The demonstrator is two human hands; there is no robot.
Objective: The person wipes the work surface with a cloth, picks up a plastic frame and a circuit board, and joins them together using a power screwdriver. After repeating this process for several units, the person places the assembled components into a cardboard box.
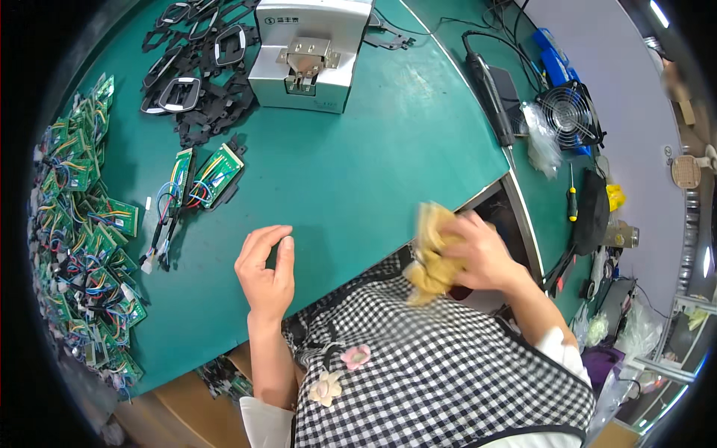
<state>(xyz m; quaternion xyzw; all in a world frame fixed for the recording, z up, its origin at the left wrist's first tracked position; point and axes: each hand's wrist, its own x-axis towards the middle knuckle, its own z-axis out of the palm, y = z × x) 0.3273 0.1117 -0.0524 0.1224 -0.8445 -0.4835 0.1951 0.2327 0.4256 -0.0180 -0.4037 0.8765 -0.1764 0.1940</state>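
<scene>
My right hand [487, 255] is closed on a crumpled yellow cloth [432, 261], slightly smeared by motion, at the front edge of the green table mat [351, 172]. Over the mat to the left, my left hand [267, 278] is empty, its fingers loosely bent and the thumb apart from them. Beyond that hand lie two green circuit boards, one wide [218, 176] and one narrow [179, 178], with coloured wires and white plugs. Dark plastic pieces show beneath the wide board.
Many wired circuit boards [82, 246] are heaped along the left edge. Black plastic frames [216, 104] lie beside a silver box-shaped machine [310, 67]. At right are a corded handheld tool [489, 97], a fan [567, 113], a screwdriver [572, 200] and a plastic bag [541, 138].
</scene>
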